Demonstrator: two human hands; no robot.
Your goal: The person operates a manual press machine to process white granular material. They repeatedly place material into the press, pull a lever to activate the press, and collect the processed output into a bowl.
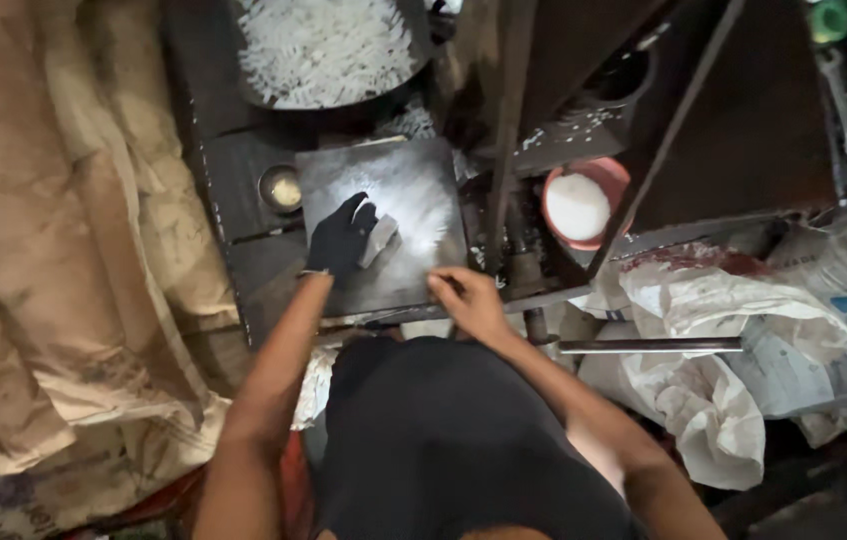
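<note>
My left hand [341,238], in a dark glove, presses a small grey block [379,240] onto a square grey metal plate [423,180] dusted with white powder. My right hand [468,300] is bare and rests at the plate's near right edge, fingers curled on its rim. Whether it grips the rim I cannot tell. The plate lies on a dark metal workbench [243,170].
A dark pan of white shreds [318,45] sits beyond the plate. A red bowl of white powder [578,205] stands to the right, a small round cup [283,188] to the left. Brown sacks [53,230] fill the left; white bags [703,300] lie right. Metal bars [508,120] cross upright.
</note>
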